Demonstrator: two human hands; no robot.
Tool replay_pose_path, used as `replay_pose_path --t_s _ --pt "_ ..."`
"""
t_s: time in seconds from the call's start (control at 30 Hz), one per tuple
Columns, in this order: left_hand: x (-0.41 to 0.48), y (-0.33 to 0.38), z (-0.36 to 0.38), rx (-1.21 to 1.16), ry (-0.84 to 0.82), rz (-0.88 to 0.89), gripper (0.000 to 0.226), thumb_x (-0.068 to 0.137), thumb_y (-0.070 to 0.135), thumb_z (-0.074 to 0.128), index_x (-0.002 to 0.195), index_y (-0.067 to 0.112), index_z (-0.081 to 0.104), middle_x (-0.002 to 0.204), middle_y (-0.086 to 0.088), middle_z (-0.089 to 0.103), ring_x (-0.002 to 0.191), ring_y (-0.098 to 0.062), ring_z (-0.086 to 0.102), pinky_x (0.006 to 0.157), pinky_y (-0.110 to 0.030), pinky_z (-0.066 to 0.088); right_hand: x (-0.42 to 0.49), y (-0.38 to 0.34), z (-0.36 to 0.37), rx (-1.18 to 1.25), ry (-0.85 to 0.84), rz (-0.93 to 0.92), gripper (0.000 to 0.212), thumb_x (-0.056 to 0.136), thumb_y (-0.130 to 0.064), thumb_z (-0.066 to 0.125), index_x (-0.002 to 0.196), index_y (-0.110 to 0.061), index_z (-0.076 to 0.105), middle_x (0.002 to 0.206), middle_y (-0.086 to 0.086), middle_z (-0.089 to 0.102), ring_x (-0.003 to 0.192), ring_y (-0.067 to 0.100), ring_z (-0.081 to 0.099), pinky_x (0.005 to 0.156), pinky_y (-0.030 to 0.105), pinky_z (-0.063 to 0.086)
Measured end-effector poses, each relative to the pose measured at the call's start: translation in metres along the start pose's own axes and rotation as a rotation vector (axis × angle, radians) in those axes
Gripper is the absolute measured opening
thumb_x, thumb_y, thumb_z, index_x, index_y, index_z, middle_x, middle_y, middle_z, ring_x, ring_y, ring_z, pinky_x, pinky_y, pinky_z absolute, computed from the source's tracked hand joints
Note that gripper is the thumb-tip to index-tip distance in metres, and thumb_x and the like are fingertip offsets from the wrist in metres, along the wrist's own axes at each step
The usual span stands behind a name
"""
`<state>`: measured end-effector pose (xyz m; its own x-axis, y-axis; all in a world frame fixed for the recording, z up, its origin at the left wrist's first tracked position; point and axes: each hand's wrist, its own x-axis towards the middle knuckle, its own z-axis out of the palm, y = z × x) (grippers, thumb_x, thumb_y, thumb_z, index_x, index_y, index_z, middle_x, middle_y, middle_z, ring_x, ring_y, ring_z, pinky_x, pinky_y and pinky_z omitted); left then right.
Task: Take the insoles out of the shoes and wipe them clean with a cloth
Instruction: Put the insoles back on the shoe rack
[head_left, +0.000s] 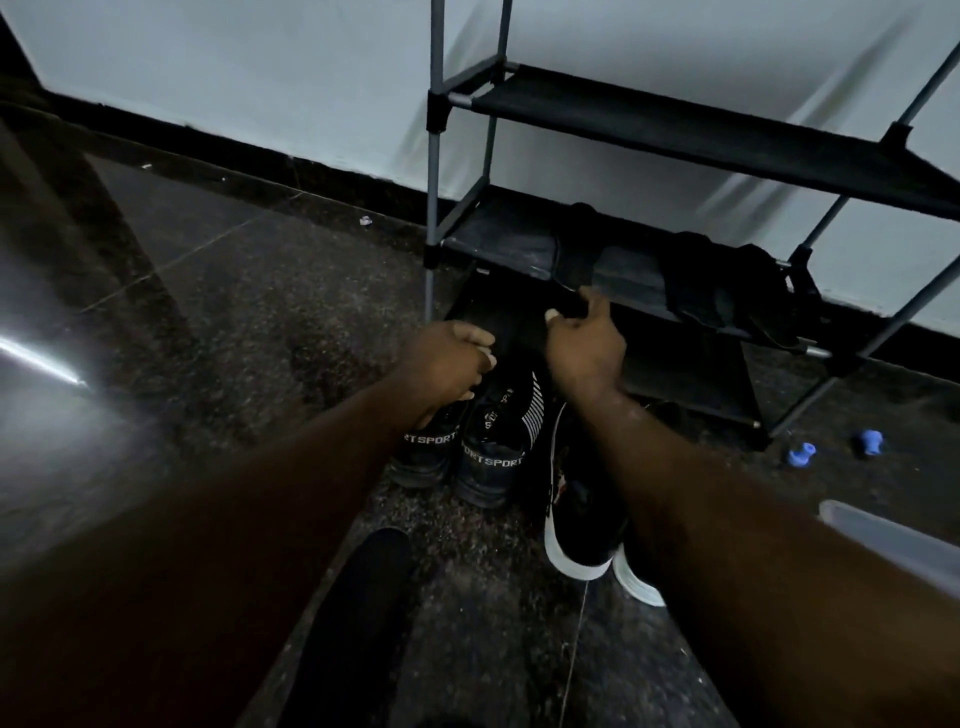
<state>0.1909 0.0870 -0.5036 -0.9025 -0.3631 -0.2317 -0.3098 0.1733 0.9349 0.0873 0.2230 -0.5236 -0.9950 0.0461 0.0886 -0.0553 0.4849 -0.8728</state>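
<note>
Shoes (491, 457) marked SPORT stand on the floor (234, 312) before a shoe rack (434, 208), the left hand (449, 358) curled over one, its hold unclear, the right hand (584, 345) pinching a dark strip (569, 306) at the lower shelf's edge, with what looks like a dark insole (363, 597) lying nearer the person.

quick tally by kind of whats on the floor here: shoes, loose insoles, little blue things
black sport shoes: 2
black shoes with white soles: 2
black insole lying loose: 1
small blue things: 2
total: 7
</note>
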Motion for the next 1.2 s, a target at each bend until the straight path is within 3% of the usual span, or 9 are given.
replay_pose_path --t_s 0.1,0.2,0.27,0.43,0.53,0.63,0.77,0.97,1.2 --pt "-0.023 -0.026 -0.019 0.188 0.087 0.003 0.014 0.093 0.008 0.063 0.087 0.017 0.072 0.076 -0.002 0.070 0.072 -0.021 0.069 0.064 -0.027 0.057 -0.072 0.003 0.003 0.030 -0.052 -0.123 0.030 0.094 -0.029 0.069 0.123 -0.022 0.065 0.086 -0.005 0.070 0.086 0.021 0.069 0.086 0.035 0.057" --pt "-0.043 -0.072 -0.044 0.534 0.101 -0.072 0.032 0.084 0.034 0.058 0.097 0.013 0.078 0.097 -0.009 0.077 0.096 -0.030 0.073 0.085 -0.035 0.059 -0.150 0.014 0.007 0.004 -0.198 -0.178 0.009 0.092 -0.022 0.070 0.100 -0.026 0.072 0.079 -0.010 0.069 0.077 0.012 0.067 0.078 0.030 0.054" --pt "-0.048 -0.120 -0.056 0.725 0.009 -0.161 0.052 0.076 0.050 0.052 0.108 0.018 0.075 0.109 -0.006 0.076 0.102 -0.027 0.072 0.083 -0.031 0.056 -0.204 0.029 0.012 -0.096 -0.357 -0.146 0.005 0.090 -0.021 0.069 0.090 -0.025 0.072 0.083 -0.009 0.073 0.082 0.011 0.068 0.077 0.027 0.051" --pt "-0.039 -0.258 -0.056 0.810 0.001 -0.325 0.057 0.064 0.060 0.058 0.110 0.027 0.068 0.107 0.002 0.074 0.095 -0.022 0.073 0.072 -0.029 0.053 -0.305 0.061 0.023 -0.341 -0.652 0.049 0.035 0.087 -0.038 0.076 0.115 -0.020 0.066 0.114 0.008 0.073 0.106 0.030 0.068 0.088 0.034 0.054" --pt "-0.093 -0.226 -0.048 0.852 0.030 -0.293 0.044 0.077 0.043 0.067 0.116 0.022 0.067 0.114 -0.007 0.073 0.102 -0.031 0.071 0.081 -0.038 0.057 -0.330 0.064 0.023 -0.419 -0.655 0.057 0.054 0.088 -0.039 0.075 0.132 -0.015 0.054 0.124 0.013 0.068 0.112 0.034 0.065 0.089 0.036 0.053" --pt "-0.140 -0.179 -0.044 0.849 0.012 -0.275 0.039 0.091 0.029 0.067 0.126 0.011 0.064 0.124 -0.014 0.069 0.114 -0.035 0.067 0.090 -0.039 0.054 -0.341 0.062 0.026 -0.438 -0.614 0.083 0.048 0.091 -0.033 0.068 0.132 -0.016 0.049 0.120 0.013 0.066 0.107 0.036 0.064 0.086 0.039 0.054" --pt "-0.156 -0.165 -0.049 0.668 -0.026 -0.384 0.033 0.095 0.023 0.071 0.123 0.007 0.068 0.120 -0.016 0.071 0.106 -0.034 0.072 0.087 -0.040 0.060 -0.344 0.060 0.024 -0.304 -0.525 0.170 0.041 0.089 -0.029 0.069 0.124 -0.018 0.051 0.108 0.009 0.071 0.098 0.032 0.068 0.081 0.036 0.053" --pt "-0.142 -0.129 -0.064 -0.168 0.099 -0.376 0.028 0.100 0.011 0.067 0.126 0.006 0.063 0.122 -0.015 0.068 0.101 -0.026 0.067 0.060 -0.026 0.054 -0.339 0.068 0.008 0.128 -0.498 0.429 0.024 0.083 -0.007 0.081 0.101 -0.010 0.064 0.087 0.007 0.074 0.067 0.016 0.066 0.055 0.020 0.051" --pt "-0.127 -0.083 -0.056 -0.401 -0.006 -0.212 0.023 0.101 0.010 0.065 0.123 0.016 0.068 0.117 -0.007 0.076 0.105 -0.024 0.072 0.073 -0.032 0.059 -0.315 0.045 0.003 0.532 -0.357 0.431 0.019 0.092 0.004 0.068 0.105 -0.008 0.061 0.085 0.015 0.073 0.060 0.023 0.064 0.052 0.030 0.051"
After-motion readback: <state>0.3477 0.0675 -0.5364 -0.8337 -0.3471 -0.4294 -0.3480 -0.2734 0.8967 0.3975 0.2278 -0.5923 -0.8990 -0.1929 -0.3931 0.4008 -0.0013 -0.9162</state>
